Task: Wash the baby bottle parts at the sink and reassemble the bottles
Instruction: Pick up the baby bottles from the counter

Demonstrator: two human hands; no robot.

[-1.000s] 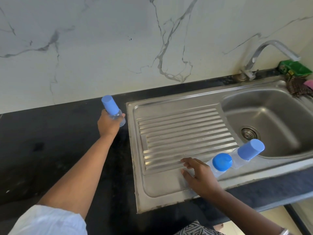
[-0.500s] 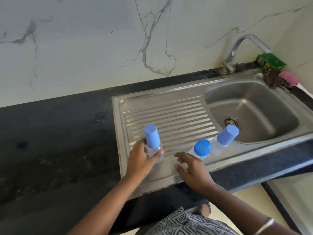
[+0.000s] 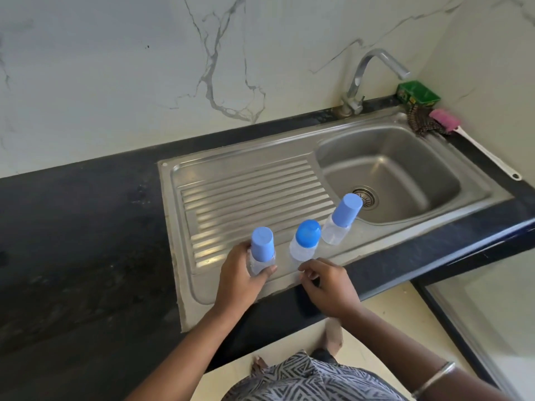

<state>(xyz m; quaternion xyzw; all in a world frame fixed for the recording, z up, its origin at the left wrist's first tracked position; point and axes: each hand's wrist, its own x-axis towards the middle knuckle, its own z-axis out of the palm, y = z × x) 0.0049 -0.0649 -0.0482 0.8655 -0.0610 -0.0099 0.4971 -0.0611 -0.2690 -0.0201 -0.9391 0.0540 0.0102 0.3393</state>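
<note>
My left hand (image 3: pixel 241 277) wraps its fingers round the left bottle (image 3: pixel 262 254), standing on the sink's drainboard (image 3: pixel 246 195) beside two more capped bottles (image 3: pixel 305 240). My right hand (image 3: pixel 328 286) hovers near the middle one, fingers loosely curled, holding nothing.

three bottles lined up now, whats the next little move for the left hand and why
Probably let go. The left hand grips the left bottle, which looks upright on the drainboard in line with the middle bottle and right bottle. All three are capped, so uncapping comes after.
</note>
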